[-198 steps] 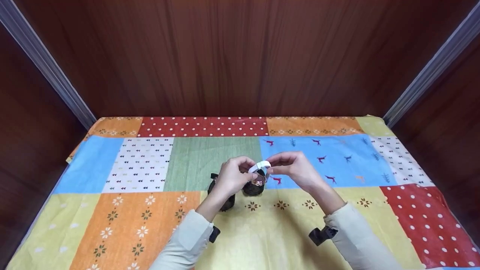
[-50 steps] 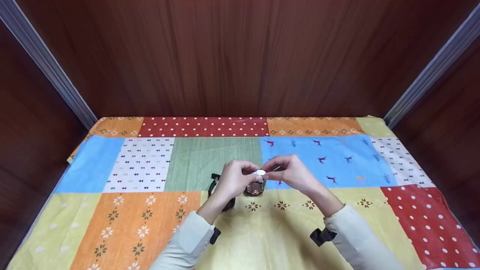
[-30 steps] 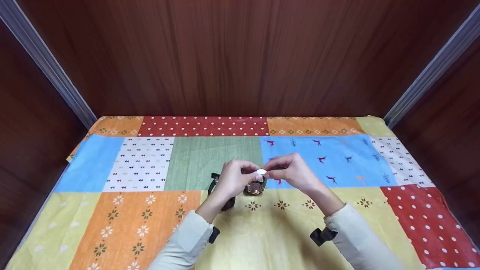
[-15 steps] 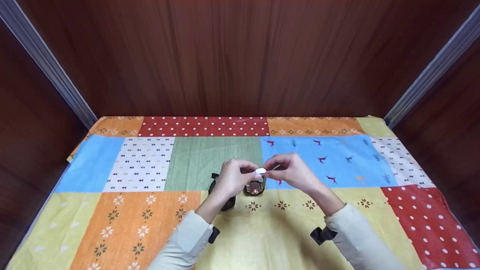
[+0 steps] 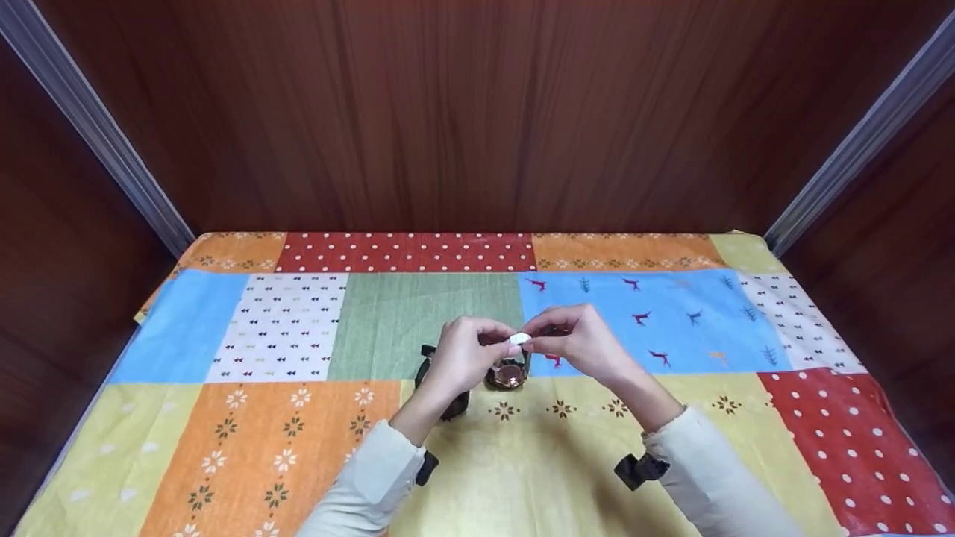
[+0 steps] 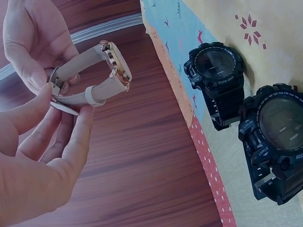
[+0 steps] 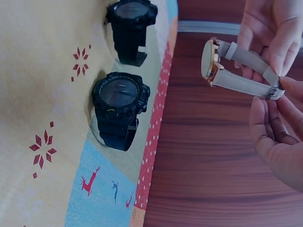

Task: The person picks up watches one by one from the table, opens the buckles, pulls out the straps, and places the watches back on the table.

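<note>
A wristwatch [image 6: 118,66] with a rose-gold case and a pale strap hangs between my hands, above the table in the head view. My left hand [image 5: 460,358] pinches one end of its strap [image 6: 75,99]. With thumb and fingers, my right hand [image 5: 586,343] pinches the strap beside the metal buckle [image 7: 272,93], where both strap ends come together. The strap forms a loop, its case facing down toward the table. Fingertips hide part of the buckle. Below lie two black digital watches, one nearer my left hand [image 6: 284,123] and one nearer my right [image 7: 120,92].
A patchwork tablecloth [image 5: 477,462] covers the table. Brown wood-grain panels [image 5: 477,112] rise behind it and at both sides, joined by grey corner strips [image 5: 858,134]. Black wrist cameras [image 5: 642,470] sit at both cuffs.
Several seconds ago the strap arched up as a wide white band between my hands. Now only a small white end shows at my fingertips, which are closer together. Lately there are only slight finger shifts.
</note>
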Demonstrator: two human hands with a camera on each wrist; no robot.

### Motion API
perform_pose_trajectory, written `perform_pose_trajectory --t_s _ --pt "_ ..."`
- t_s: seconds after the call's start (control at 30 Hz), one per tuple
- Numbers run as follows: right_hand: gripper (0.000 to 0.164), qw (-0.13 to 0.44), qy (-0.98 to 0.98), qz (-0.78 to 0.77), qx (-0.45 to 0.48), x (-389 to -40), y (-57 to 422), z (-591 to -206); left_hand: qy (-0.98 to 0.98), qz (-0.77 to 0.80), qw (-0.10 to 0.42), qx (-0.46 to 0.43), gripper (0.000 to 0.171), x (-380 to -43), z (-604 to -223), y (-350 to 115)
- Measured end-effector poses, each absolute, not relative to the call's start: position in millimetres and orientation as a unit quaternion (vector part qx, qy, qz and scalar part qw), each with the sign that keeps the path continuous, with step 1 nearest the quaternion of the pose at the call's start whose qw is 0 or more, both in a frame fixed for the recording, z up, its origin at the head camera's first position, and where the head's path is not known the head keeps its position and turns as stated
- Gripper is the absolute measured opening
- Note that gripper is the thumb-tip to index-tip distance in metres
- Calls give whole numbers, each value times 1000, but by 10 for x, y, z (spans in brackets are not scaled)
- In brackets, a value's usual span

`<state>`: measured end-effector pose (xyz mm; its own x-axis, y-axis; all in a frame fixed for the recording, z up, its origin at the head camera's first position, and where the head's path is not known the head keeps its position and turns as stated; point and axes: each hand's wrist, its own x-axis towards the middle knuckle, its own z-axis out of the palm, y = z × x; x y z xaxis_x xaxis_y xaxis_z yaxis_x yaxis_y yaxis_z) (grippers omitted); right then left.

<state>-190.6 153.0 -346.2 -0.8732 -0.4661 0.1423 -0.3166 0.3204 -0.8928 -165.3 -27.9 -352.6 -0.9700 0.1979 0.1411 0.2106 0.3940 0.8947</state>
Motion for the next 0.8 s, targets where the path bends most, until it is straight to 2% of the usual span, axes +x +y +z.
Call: perform_pose_trajectory --t_s 0.23,0.6,0.8 --pt "16 86 806 -543 -218 -1898 1566 -3453 -838 -532 7 -123 12 -1647 -3524 -284" --pt "12 69 827 -485 -278 -1894 1556 -3409 -850 -512 18 -125 10 -1622 -3494 -224" --pt "12 76 820 -501 -264 -1895 1557 -3409 -850 -510 24 -130 10 -1614 -3493 -232"
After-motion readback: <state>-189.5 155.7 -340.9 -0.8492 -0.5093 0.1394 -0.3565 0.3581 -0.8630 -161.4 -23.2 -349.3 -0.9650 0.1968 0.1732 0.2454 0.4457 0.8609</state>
